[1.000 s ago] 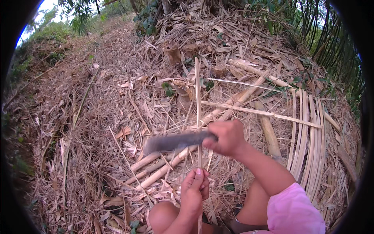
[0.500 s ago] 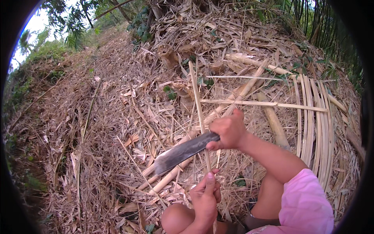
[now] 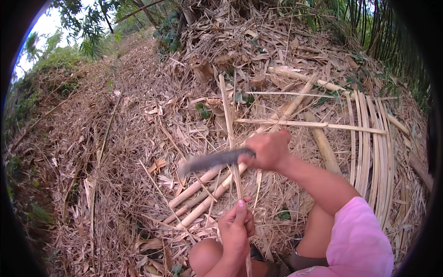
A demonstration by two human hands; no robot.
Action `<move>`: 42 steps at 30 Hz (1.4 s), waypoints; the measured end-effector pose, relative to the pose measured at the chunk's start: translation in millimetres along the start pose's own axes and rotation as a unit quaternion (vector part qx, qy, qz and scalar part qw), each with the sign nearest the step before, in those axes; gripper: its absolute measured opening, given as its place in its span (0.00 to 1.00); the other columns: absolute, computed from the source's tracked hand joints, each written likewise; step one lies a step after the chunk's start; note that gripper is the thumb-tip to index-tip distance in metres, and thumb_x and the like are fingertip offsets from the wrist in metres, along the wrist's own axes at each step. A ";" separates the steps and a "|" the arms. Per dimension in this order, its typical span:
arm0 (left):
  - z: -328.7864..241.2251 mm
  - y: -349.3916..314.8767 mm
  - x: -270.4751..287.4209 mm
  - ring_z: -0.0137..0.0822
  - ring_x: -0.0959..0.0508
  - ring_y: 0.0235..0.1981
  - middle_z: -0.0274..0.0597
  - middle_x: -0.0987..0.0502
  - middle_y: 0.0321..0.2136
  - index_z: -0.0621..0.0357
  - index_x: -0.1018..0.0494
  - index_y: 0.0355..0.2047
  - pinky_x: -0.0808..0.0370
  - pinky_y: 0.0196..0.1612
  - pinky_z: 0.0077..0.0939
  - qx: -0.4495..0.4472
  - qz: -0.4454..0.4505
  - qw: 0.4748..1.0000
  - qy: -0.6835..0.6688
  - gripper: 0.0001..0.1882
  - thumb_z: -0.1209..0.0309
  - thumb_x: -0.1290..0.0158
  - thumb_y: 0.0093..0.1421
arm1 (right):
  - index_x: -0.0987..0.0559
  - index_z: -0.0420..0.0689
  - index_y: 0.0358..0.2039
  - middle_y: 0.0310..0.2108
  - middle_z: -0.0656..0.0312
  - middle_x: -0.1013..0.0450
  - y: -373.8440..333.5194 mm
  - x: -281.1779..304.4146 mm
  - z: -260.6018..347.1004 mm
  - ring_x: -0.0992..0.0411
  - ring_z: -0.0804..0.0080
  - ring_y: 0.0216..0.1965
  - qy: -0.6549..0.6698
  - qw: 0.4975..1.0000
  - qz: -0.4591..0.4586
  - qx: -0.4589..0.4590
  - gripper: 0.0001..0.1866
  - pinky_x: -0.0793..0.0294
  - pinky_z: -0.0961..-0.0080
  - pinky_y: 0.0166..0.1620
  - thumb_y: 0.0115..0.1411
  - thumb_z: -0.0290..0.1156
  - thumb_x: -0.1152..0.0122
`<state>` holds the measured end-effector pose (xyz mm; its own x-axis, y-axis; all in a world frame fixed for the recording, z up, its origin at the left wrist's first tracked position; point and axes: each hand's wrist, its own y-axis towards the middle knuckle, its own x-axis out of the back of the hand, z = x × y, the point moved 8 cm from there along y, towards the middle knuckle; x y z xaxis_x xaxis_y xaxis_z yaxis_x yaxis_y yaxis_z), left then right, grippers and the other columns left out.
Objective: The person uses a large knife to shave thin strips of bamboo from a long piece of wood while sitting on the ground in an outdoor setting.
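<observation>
My left hand [image 3: 236, 226] is closed round the lower part of a long, pale bamboo strip [image 3: 227, 115], its thumb lying along the strip. The strip points away from me, tilted slightly left. In my right hand [image 3: 267, 151] is a machete [image 3: 212, 161] with a broad dark blade, its handle hidden by my fingers. The blade extends leftward across the strip and is somewhat blurred near its tip. Whether the edge bites into the strip I cannot tell.
Bamboo poles [image 3: 203, 207] lie slantwise beyond my hands. Several split bamboo strips [image 3: 369, 152] are laid side by side at the right, with a longer strip [image 3: 318, 124] running crosswise. Cut bamboo stumps [image 3: 201, 68] stand ahead among dry leaf litter [image 3: 124, 152].
The machete has swung to a flatter angle, its blade now blurred and turned more edge-on. Both hands and the strip have shifted slightly left.
</observation>
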<state>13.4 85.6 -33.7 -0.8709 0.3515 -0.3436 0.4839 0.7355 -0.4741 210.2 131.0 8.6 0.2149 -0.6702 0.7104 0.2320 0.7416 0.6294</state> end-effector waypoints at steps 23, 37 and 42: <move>-6.6 -5.3 -14.6 0.19 0.47 0.11 0.26 0.40 0.15 0.63 0.29 0.39 0.51 0.14 0.16 -0.019 0.026 0.998 0.054 0.16 0.61 0.56 0.69 | 0.29 0.40 0.11 0.11 0.54 0.33 -35.2 14.9 -168.4 0.32 0.58 0.16 0.134 0.904 0.001 -0.406 0.46 0.33 0.62 0.25 0.63 0.69 0.75; -16.7 22.8 -32.2 0.20 0.44 0.10 0.36 0.30 0.19 0.58 0.31 0.44 0.47 0.14 0.15 0.005 0.117 0.993 0.022 0.15 0.62 0.63 0.72 | 0.28 0.42 0.16 0.14 0.60 0.32 -15.2 41.3 -6.3 0.32 0.65 0.14 0.159 0.984 0.038 -0.073 0.37 0.33 0.68 0.22 0.57 0.68 0.51; -9.7 20.1 -32.8 0.19 0.47 0.10 0.30 0.39 0.16 0.56 0.32 0.37 0.50 0.14 0.16 0.049 0.116 0.992 -0.004 0.16 0.59 0.63 0.71 | 0.25 0.44 0.16 0.15 0.60 0.30 -14.1 43.2 29.7 0.28 0.62 0.16 0.080 0.994 0.066 0.019 0.36 0.30 0.68 0.23 0.50 0.71 0.46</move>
<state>50.9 94.5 -24.1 -0.7348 0.5000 -0.4584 0.6774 0.5760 -0.4576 188.0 92.5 39.8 0.3903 -0.5602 0.7306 0.1561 0.8224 0.5471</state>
